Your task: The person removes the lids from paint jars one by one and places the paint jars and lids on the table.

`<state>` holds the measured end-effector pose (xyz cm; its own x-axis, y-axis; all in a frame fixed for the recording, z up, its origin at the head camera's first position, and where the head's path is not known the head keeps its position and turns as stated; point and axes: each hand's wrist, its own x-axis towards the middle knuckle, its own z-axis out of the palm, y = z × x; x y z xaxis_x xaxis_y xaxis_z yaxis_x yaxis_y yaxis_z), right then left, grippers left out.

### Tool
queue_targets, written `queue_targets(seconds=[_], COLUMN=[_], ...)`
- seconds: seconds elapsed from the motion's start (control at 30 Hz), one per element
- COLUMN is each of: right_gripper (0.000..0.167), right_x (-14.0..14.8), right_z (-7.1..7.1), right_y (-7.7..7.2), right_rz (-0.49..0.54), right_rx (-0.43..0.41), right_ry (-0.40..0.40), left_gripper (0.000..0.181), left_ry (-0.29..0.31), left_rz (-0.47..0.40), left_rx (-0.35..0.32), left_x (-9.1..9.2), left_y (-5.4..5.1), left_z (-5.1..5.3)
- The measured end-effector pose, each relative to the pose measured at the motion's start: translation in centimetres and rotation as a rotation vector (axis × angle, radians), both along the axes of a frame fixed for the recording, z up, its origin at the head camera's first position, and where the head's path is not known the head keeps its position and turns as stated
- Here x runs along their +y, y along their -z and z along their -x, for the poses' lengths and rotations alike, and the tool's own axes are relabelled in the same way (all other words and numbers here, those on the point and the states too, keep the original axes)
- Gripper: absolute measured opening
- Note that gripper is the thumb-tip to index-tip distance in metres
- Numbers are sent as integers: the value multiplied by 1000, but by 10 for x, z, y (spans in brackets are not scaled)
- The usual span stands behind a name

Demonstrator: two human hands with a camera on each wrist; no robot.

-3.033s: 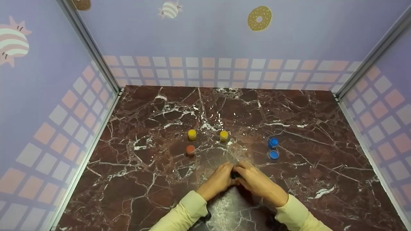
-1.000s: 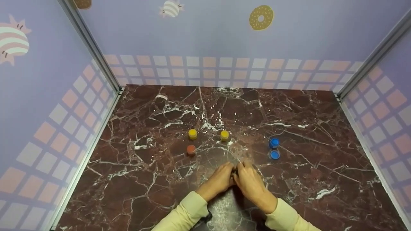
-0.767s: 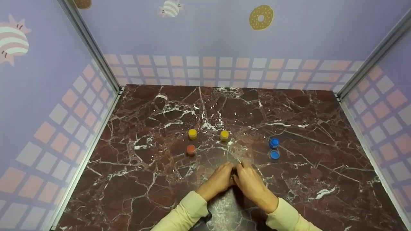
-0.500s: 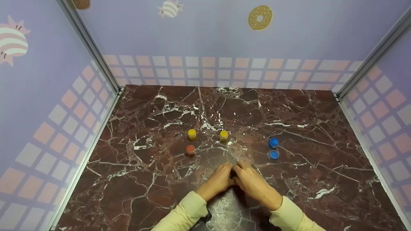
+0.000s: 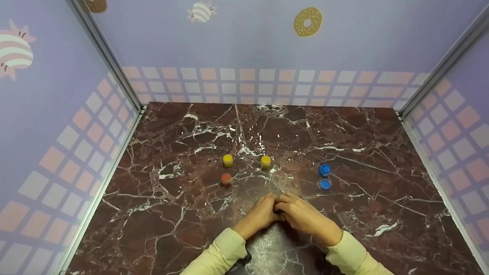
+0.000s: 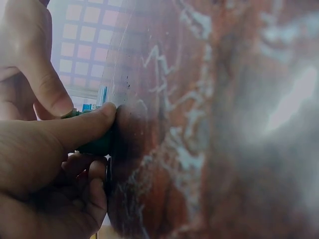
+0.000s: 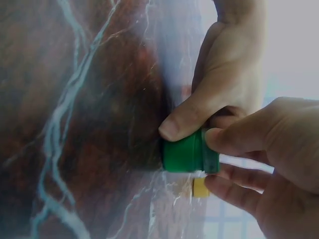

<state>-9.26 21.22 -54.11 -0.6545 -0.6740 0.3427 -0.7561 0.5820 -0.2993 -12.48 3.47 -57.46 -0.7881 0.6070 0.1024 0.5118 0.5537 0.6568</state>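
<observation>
A small green paint jar [image 7: 182, 155] stands upright at the table surface, mostly hidden by the hands in the head view. My left hand [image 5: 259, 213] holds its body, the thumb lying along the side in the left wrist view. From the right, my right hand [image 5: 303, 215] pinches the jar's lid [image 7: 211, 157] between thumb and fingers. Whether the lid is loose, I cannot tell. Beyond the hands stand two yellow jars [image 5: 228, 160] and an orange-red jar [image 5: 226, 179]. To the right sit a blue jar [image 5: 324, 170] and a round blue piece with a pale rim [image 5: 325, 184], like a lid.
The dark red marbled table [image 5: 160, 221] has glossy reflections near the front. Purple patterned panels enclose it: a back wall [image 5: 248, 42], a left wall [image 5: 46, 114] and a right wall [image 5: 462, 126].
My right wrist has swung out to the right over the last second, turning the hand at the lid; earlier it had swung inward. My left hand stays in place, and the other jars have not moved.
</observation>
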Motion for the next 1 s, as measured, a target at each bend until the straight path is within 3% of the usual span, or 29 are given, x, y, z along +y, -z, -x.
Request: queue_targets(seconds=[0.2,0.43,0.57,0.73,0.87,1.0], right_gripper=[30,22,16,9,9,15], right_x=[4,12,14,10,4,-5], right_z=[1,-4,-4,-2,-2,-3], right_y=[5,0,-2,-2,-5,-7], right_rz=[68,166,296,424,402,351], right_rx=[18,-147,-204,-201,-212,-237], right_ry=[-32,45,167,459,678,730], left_gripper=[36,36,36,39,41,40], left_ry=[-7,-3,7,0,-8,-4], left_rz=[-3,11,-9,-21,-12,-8], left_rx=[-7,-33,-31,-15,-18,-17], left_x=[0,0,-1,-1,0,0], left_y=[0,-1,-1,-1,-1,-1], left_z=[0,1,1,0,0,-1])
